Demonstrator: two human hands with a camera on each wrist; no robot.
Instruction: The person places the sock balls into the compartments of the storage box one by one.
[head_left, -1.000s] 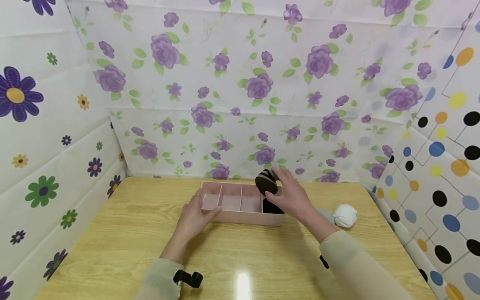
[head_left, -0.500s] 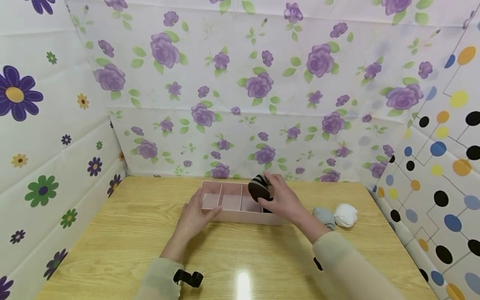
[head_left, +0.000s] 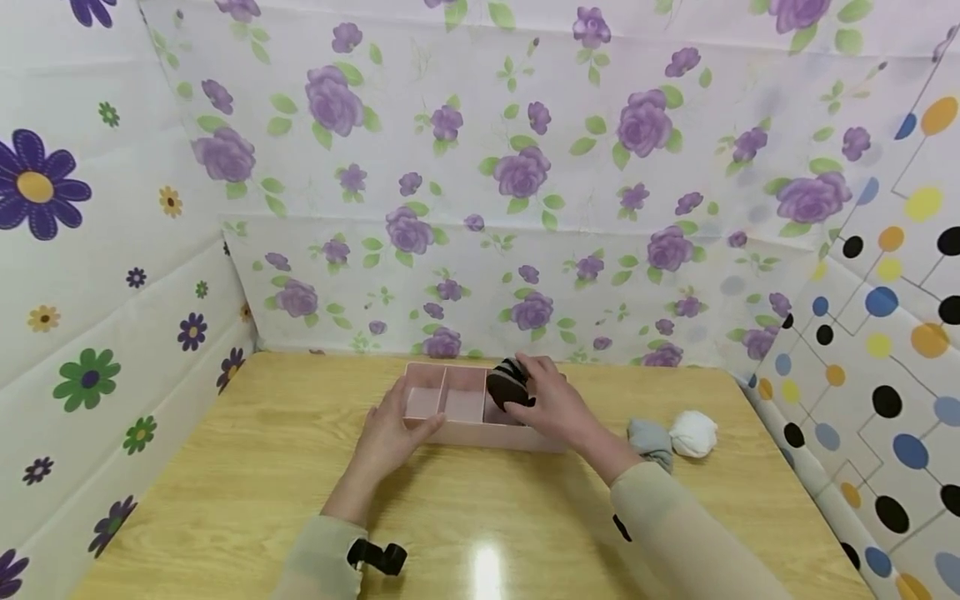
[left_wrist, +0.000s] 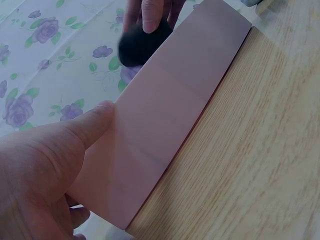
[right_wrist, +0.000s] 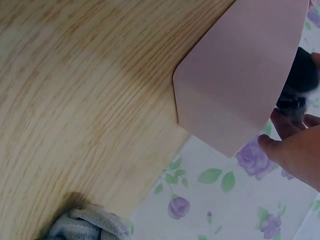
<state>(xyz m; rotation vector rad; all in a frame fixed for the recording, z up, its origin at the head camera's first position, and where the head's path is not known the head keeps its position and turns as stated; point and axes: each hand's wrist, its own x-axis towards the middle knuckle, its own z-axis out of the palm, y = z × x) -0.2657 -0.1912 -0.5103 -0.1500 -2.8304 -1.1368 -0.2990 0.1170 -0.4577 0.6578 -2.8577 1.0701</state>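
Observation:
A pink divided box [head_left: 480, 434] stands on the table, its compartments in a row. My left hand [head_left: 386, 442] grips its left end, with the thumb at the front rim in the left wrist view. Between the thumb and fingers of my right hand [head_left: 553, 404] is a black rolled-up sock [head_left: 507, 386] with grey stripes. It is over the third compartment from the left, at rim height. The two left compartments show bare floors. My right hand covers most of the rightmost compartment. In the left wrist view the dark sock [left_wrist: 142, 47] overlaps the box's rim.
Right of the box, a grey rolled-up sock [head_left: 651, 442] and a white rolled-up bundle [head_left: 693, 433] lie side by side on the wooden table [head_left: 300, 467]. Flowered sheeting [head_left: 405, 283] rises behind the table, and patterned sheets stand at both sides.
My right hand has carried the black sock left and down, from above the rightmost compartment to the third one. The grey sock has come into fuller view. My left hand stays put.

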